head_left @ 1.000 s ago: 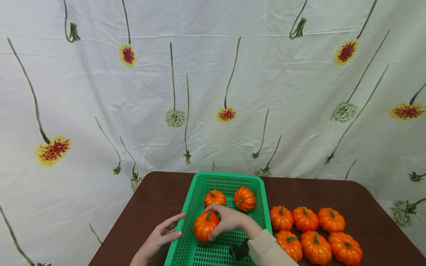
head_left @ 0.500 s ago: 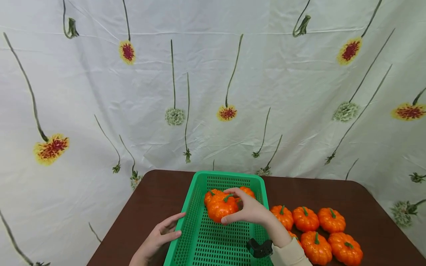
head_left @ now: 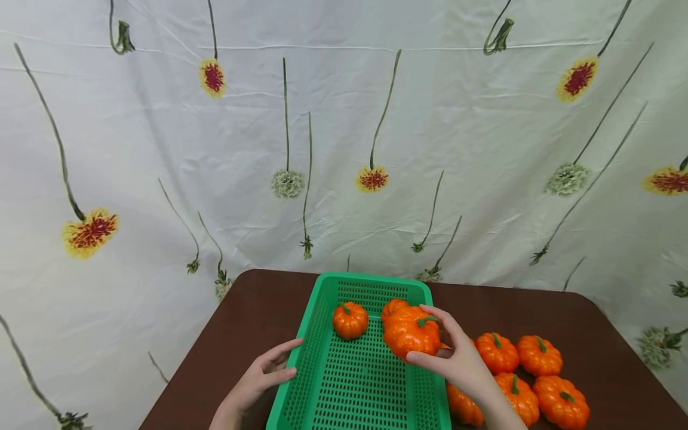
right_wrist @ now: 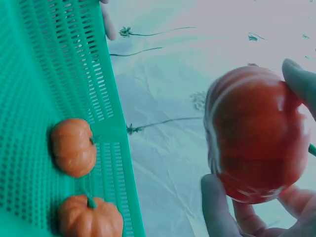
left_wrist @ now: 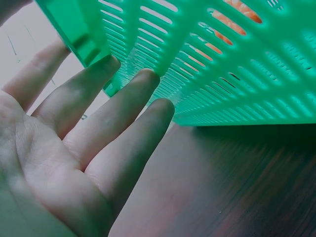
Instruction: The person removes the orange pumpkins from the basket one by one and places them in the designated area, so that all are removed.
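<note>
My right hand [head_left: 463, 358] grips an orange toy pumpkin [head_left: 411, 332] with a green stem, held up over the right side of a green plastic basket [head_left: 360, 388]. In the right wrist view, thumb and fingers wrap around the pumpkin [right_wrist: 256, 138]. Inside the basket, one pumpkin [head_left: 350, 321] sits at the far left. Another pumpkin [head_left: 394, 307], at the far right, is partly hidden behind the held one. My left hand [head_left: 260, 382] is at the basket's left side; in the left wrist view its extended fingertips touch the slotted wall [left_wrist: 217, 64].
Several more orange pumpkins [head_left: 514, 397] stand in two rows on the dark brown table [head_left: 269, 304], right of the basket. The right forearm partly covers them. A white cloth [head_left: 333, 149] with printed flowers hangs behind the table.
My right hand has lifted the pumpkin from the basket's middle and carried it rightward to above the right rim. The left hand stays at the left wall. The view has shifted slightly.
</note>
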### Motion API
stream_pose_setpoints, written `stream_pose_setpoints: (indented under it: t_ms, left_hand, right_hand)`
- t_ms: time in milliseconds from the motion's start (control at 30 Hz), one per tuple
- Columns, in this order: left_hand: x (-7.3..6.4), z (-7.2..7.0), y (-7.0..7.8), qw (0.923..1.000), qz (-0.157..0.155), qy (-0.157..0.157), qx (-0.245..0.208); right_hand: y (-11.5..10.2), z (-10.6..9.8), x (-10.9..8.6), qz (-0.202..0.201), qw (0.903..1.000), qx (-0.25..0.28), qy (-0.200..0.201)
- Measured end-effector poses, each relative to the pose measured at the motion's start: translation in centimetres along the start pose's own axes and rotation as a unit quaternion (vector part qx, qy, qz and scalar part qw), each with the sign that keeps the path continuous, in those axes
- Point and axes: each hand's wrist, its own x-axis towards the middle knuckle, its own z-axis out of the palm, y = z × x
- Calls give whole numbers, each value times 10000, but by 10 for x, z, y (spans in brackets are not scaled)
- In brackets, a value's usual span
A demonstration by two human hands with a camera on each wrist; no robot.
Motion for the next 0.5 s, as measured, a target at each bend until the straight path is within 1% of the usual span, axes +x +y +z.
stream_pose_setpoints:
  t_ms: [100, 300, 500]
  left_hand:
    - [2, 0, 0, 10000, 58, 5, 29]
    - [3, -1, 0, 9999, 134, -2, 3]
    - [3, -1, 0, 9999, 128, 6, 32]
  right_hand:
    - [5, -7, -13, 10, 9994, -51, 353]
    - [18, -15, -34, 86, 9967, 193, 778]
    - [38, -19, -50, 40, 9924, 163, 1221]
